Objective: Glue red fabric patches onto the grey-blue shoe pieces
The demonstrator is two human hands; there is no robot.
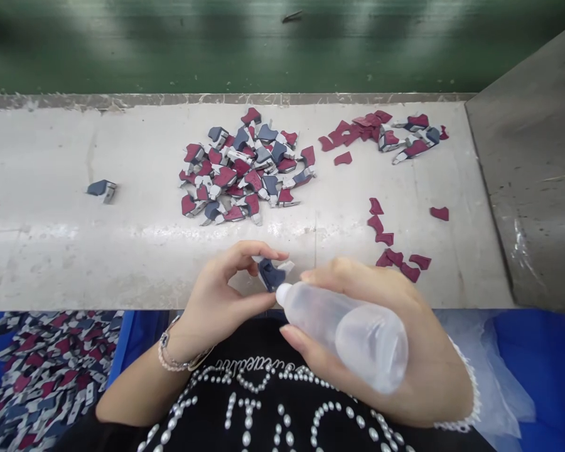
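Pinching one blue-grey piece (pixel 272 275) between thumb and fingertips, your left hand (pixel 216 304) is working just below the centre of the frame. Your right hand (pixel 419 339), right of lower centre, is wrapping around one translucent bottle (pixel 329 320), tilting it so that its single white tip (pixel 284 294) is pointing at the piece; whether the two are touching, you cannot tell from this angle.

Above your hands, at upper centre, one pile of maroon and blue-grey parts (pixel 240 166) is spreading over the pale worktop (pixel 42 251), its members overlapping too much for counting. One lone blue-grey part (pixel 102 189) is lying at middle left. At upper right, one heap of flat maroon pieces (pixel 353 130) is overlapping beyond counting, with one flat piece (pixel 343 158) lying just below it. Beside that heap, about four assembled parts (pixel 414 149) are clustering.

Farther down on the right, eight flat maroon pieces are lying loose: three in a column (pixel 375 223), one alone (pixel 439 213) and four in a lower group (pixel 410 272).

At lower left, one blue bin (pixel 125 342) is holding many more parts (pixel 42 376). At lower right, one clear plastic bag (pixel 494 370) is draping over blue.
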